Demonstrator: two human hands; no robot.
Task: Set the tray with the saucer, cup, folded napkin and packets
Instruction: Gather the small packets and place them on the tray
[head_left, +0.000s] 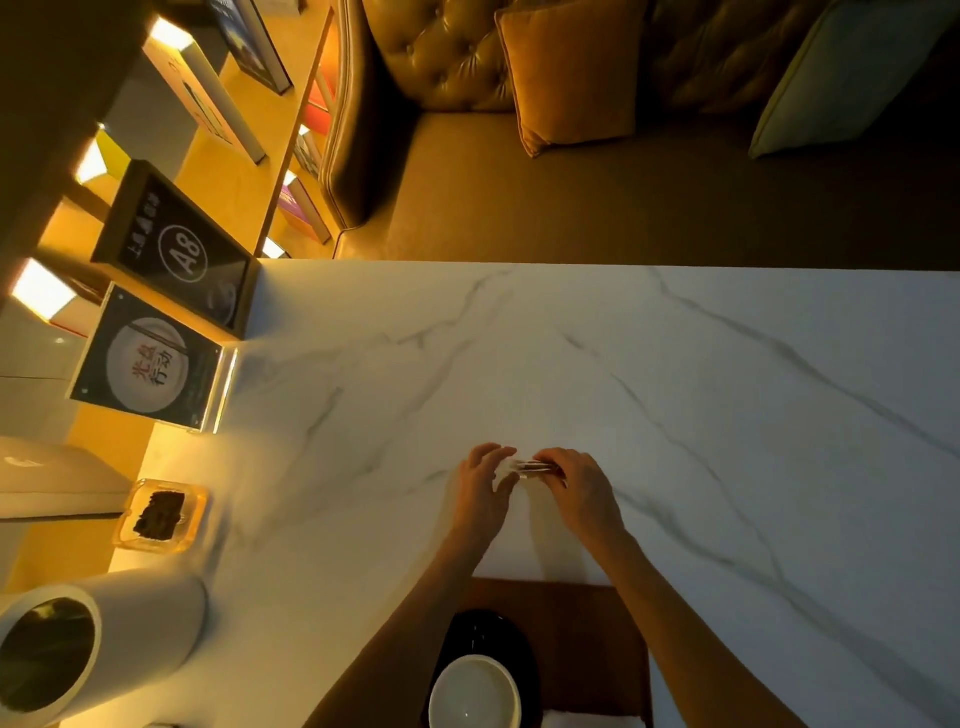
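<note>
A brown wooden tray (587, 623) lies at the near edge of the white marble table (675, 389). On it a white cup (474, 693) stands on a black saucer (483, 636), with a white folded napkin (587, 719) at the bottom right. Beyond the tray both hands meet over small thin packets (535, 466) on the table. My right hand (579, 491) pinches the packets with curled fingers. My left hand (480, 488) touches their left end, fingers bent over them.
A white cylindrical container (88, 644) lies at the near left. A glass ashtray (161, 514) with dark contents sits behind it. Two sign stands, one marked A8 (182, 249), line the left edge. A tufted sofa with cushions (571, 73) faces the far table edge.
</note>
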